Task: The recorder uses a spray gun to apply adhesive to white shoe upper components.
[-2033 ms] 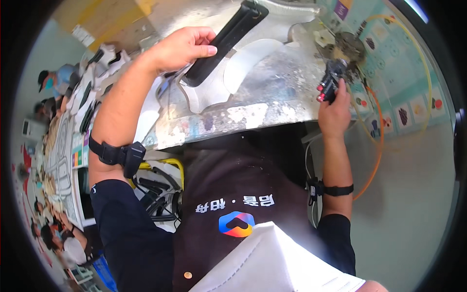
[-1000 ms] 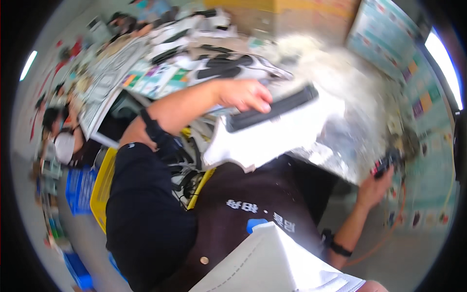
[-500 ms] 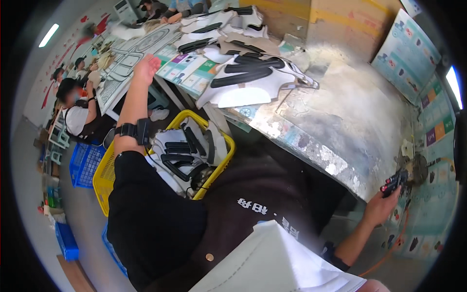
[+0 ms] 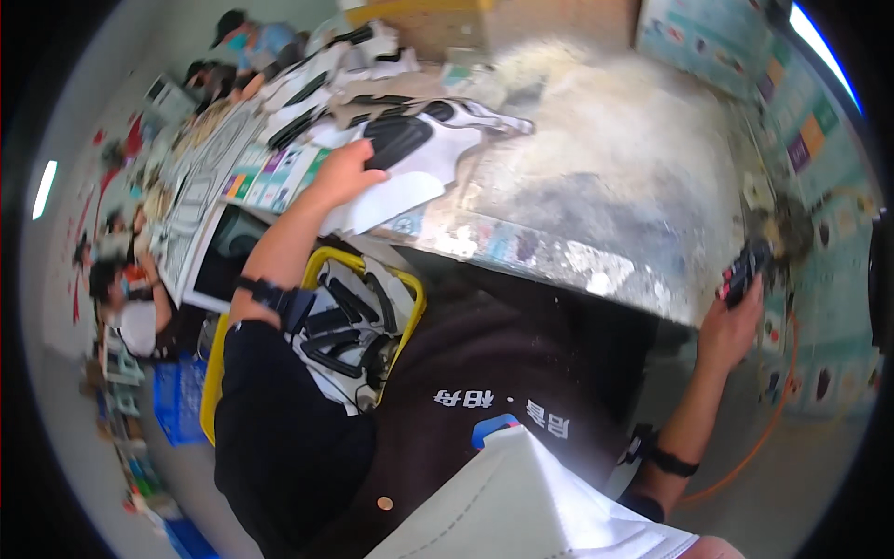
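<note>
My left hand reaches over the near edge of a stack of flat white pieces with raised black pads. Its thumb stands apart from the fingers, which rest at the side of a black pad; nothing is lifted. On the far right, my right hand is closed round a dark gun-like hand tool with small red parts, held beside the table's right end. Below my left forearm, a yellow basket holds several more white pieces with black pads.
A worn, whitish-grey table stretches ahead of me. More pieces lie toward its far left. An orange hose hangs at right. Cardboard stands behind. A blue crate is on the floor; other people sit at left.
My left hand, raised in the air before, has come down onto the stack of padded pieces. My right hand still grips the tool. The whole view has shifted.
</note>
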A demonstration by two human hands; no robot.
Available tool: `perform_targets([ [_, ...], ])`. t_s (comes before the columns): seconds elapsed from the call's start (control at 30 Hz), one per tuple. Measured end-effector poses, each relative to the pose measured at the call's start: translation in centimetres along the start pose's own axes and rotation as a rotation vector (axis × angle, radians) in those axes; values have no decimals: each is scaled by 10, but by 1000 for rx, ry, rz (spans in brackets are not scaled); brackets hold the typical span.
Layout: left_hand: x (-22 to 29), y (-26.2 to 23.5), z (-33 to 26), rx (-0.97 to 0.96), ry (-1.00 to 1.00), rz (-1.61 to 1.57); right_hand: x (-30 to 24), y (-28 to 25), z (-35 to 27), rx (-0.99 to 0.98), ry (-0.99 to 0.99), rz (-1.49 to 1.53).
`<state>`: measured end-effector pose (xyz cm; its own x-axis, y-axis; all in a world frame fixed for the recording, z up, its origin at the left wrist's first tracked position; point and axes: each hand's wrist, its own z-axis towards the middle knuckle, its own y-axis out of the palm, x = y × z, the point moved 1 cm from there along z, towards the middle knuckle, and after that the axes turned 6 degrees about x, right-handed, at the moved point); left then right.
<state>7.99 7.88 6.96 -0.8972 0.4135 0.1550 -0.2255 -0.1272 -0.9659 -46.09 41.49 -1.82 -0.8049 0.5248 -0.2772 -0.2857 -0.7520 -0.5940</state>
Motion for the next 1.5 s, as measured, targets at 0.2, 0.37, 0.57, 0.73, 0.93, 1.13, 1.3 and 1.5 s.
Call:
perform_targets([
  [0.2, 81, -46, 25, 6, 303, -597, -2, -7, 13, 26, -25, -1],
  [0.37, 226, -44, 80, -253, 425, -869, 0, -1, 10, -37, 14, -5],
  [0.57, 337, 91, 100, 89, 790, -144, 2, 0, 4, -28, 21, 5],
  [0.73, 324, 136, 68, -1, 991, -206, -5, -6, 7, -33, -2, 46],
  [0.93, 286, 90, 38, -61, 913, -325, -1, -1, 9, 14, -52, 13],
  [1.13, 276, 103, 35, 52, 1039, -282, 1, 0, 5, -2, -58, -29],
  [1.3, 280, 89, 31, 140, 1130, 114, -2, 1, 3, -66, -4, -26],
  [1.5, 225, 102, 22, 76, 1149, -166, 3, 2, 5, -60, -19, -14],
])
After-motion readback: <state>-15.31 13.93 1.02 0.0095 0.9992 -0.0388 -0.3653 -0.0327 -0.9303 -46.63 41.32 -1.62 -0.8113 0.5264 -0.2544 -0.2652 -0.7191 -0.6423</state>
